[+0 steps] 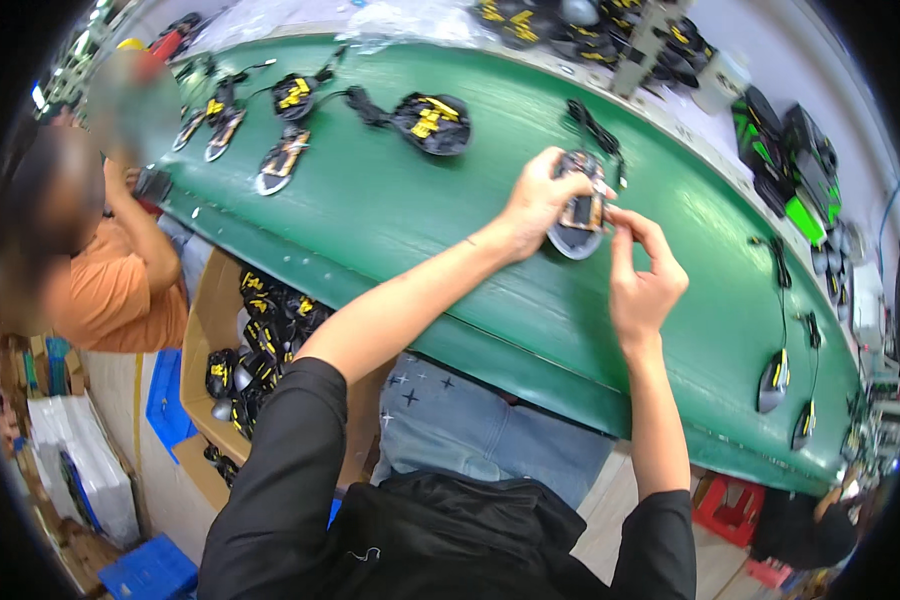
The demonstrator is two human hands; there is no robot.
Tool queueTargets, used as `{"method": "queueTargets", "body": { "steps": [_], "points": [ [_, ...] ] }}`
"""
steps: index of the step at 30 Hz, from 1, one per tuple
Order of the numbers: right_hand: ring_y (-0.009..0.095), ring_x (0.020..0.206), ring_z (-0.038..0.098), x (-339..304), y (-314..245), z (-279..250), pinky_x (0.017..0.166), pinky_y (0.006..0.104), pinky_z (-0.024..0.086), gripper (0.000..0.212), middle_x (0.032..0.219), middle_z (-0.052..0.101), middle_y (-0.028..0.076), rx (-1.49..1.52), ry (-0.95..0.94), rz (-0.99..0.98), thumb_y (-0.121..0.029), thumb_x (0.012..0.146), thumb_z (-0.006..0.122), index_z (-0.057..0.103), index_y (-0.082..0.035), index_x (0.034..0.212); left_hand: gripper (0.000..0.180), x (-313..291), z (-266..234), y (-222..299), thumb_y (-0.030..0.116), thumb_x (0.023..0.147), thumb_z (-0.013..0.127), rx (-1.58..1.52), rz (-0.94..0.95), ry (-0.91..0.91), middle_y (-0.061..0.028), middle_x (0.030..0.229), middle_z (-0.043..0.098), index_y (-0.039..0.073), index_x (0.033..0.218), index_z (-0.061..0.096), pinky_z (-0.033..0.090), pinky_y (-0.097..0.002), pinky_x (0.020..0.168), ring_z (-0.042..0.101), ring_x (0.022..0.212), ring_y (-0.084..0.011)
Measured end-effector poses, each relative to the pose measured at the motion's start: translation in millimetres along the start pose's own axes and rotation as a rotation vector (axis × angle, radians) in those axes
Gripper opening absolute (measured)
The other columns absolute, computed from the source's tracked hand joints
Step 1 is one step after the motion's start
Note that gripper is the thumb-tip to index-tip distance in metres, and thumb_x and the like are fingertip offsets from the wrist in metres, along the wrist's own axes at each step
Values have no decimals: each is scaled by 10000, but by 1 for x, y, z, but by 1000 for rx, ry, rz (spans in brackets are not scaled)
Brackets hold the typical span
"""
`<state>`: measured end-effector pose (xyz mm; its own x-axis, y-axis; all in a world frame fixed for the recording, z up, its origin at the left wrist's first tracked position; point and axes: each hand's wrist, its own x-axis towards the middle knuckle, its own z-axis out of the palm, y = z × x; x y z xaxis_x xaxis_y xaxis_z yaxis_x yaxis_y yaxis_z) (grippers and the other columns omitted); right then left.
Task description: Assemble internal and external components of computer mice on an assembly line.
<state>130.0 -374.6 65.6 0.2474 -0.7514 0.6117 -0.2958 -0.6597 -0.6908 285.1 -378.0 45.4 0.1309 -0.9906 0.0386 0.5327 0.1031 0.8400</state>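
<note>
Above the green belt (390, 215), my left hand (532, 205) grips an opened computer mouse base (577, 240) from its left side, thumb across the top. Its inside faces up and shows a circuit board with copper-coloured parts. A black coiled cable (596, 130) lies just beyond it on the belt. My right hand (650, 280) is at the base's right edge, thumb and forefinger pinched together. Whatever those fingertips hold, if anything, is too small to make out.
Left along the belt lie a black shell with yellow parts (435, 124) and another opened mouse base (282, 160). Cabled mice (773, 380) lie at right. A carton (210, 330) of black and yellow parts stands below the belt. A co-worker in an orange shirt (120, 295) sits left.
</note>
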Motion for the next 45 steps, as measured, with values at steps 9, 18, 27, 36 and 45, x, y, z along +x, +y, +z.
{"method": "queueTargets", "body": {
  "steps": [9,18,27,36,45],
  "points": [
    [282,1111,599,69,-78,100,925,395,488,382,1137,671,126,-127,-485,-378,-167,787,724,648,-48,1142,281,-5,-30,-18,102,869,592,156,322,-320,-109,1044,621,15,1105,468,554,-381,847,655,988,-278],
    [370,987,651,111,-49,176,870,459,511,479,1088,673,189,-379,-713,-74,-292,827,632,585,-78,1253,342,3,-9,-13,128,839,615,-44,-138,-67,-172,897,640,32,1037,354,578,-403,615,697,746,-292],
    [262,832,712,64,4,-68,550,327,602,539,1108,666,156,569,-123,716,-412,940,478,496,-32,1323,311,1,-3,-4,31,831,603,-115,-133,56,-161,875,626,-13,1101,454,594,-382,563,704,705,-284],
    [224,876,693,-16,33,-108,806,350,510,281,927,715,131,-1037,-77,347,-327,873,661,749,-67,935,245,-3,-11,0,59,883,559,-34,-136,-20,-224,1044,636,-54,1090,490,609,-442,757,692,886,-340],
    [297,1082,605,-29,48,-108,958,364,457,535,1234,612,178,-630,-244,130,-276,838,720,559,-67,1304,288,-3,4,5,65,907,563,2,-157,-45,-188,1099,637,-43,1173,532,600,-434,823,679,972,-334]
  ]
}}
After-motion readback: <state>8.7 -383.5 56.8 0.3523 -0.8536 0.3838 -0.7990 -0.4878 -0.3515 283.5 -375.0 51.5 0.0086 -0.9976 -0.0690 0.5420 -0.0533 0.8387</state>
